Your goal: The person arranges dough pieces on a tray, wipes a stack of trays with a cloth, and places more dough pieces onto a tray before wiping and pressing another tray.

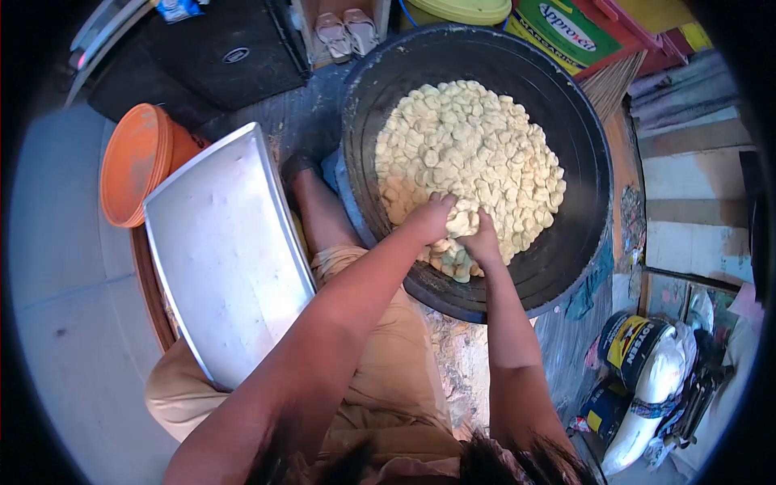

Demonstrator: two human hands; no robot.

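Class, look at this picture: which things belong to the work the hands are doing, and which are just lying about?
In hand: left hand and right hand, both in the pale dough pieces; black bowl holding them.

Lying about, untouched: metal tray, orange bucket, sandals, margarine box, tins.

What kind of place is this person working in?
Probably a small, informal food-making spot at floor level, perhaps at a home: a wide black basin of pale dough-like pieces, a metal tray beside it, and a margarine carton behind.
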